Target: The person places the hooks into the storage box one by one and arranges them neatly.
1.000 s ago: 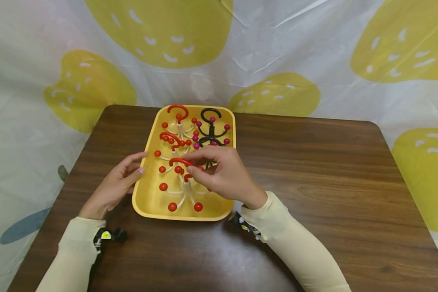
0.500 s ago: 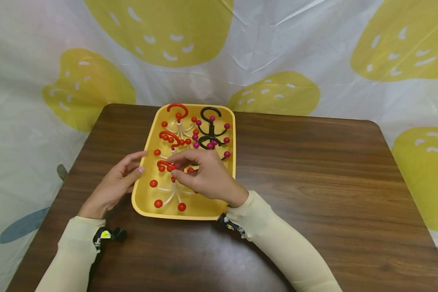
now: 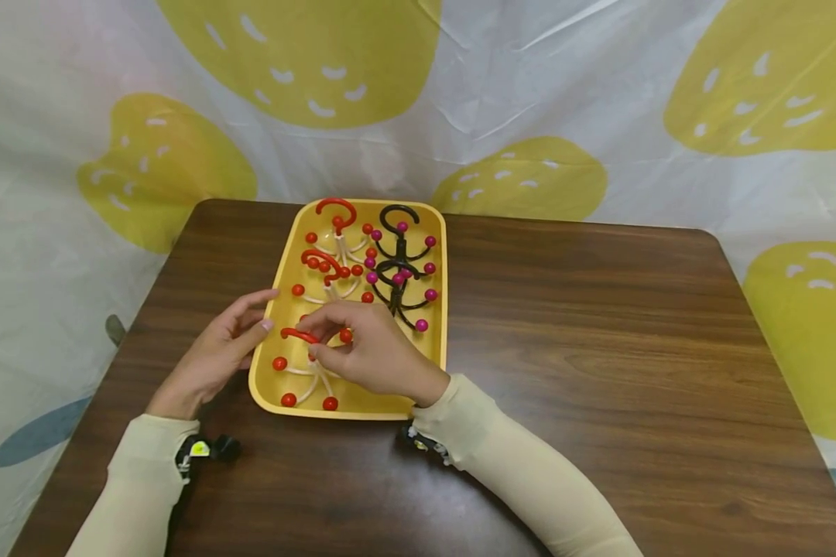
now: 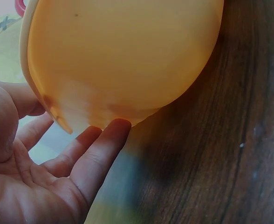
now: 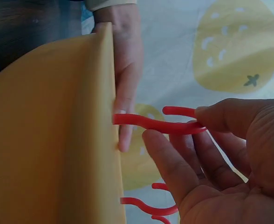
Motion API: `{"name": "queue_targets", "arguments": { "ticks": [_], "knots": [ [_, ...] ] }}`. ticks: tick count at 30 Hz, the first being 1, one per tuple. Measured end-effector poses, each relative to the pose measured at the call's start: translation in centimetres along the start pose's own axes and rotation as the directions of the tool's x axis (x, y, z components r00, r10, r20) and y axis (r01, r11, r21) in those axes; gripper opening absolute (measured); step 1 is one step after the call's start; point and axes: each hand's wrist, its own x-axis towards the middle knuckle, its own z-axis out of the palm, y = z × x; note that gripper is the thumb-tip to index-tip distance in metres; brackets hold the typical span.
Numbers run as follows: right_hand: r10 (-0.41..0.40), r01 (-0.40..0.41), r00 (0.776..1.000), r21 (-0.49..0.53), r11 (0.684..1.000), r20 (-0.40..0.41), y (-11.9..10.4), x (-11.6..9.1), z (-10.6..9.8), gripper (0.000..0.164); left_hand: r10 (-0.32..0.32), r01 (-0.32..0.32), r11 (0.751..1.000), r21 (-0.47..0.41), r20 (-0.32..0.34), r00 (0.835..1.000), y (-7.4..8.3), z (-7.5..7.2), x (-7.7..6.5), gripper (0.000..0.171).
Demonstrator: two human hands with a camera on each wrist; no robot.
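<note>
At the left rim of a yellow plastic tray, my left hand rests with loosely extended fingers. The left wrist view shows its fingertips against the tray's outer wall. Over the tray's front part, thumb and fingers of my right hand pinch the red hook of a hanging hook with white curved arms and red ball tips. That red hook appears between thumb and fingers in the right wrist view, where the tray wall hides the arms. The hand partly covers the arms in the head view.
Behind lie two more red-and-white hanging hooks in the tray's left half. Black hanging hooks with magenta balls lie along its right side. The tray stands on a dark wooden table, before a lemon-print cloth.
My right hand has moved left and toward me, carrying the red-and-white hanging hook to the tray's front left. The black hooks are now more exposed. My left hand has stayed at the rim.
</note>
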Motion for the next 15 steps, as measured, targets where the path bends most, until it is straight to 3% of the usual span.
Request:
{"name": "queue_targets", "arguments": {
  "ticks": [15],
  "knots": [
    [0.052,-0.052,0.998,0.007,0.999,0.020,0.10,-0.35,0.53,0.023,0.012,-0.012,1.000,-0.007,-0.002,1.000,-0.26,0.00,0.04,0.057]
  ]
}}
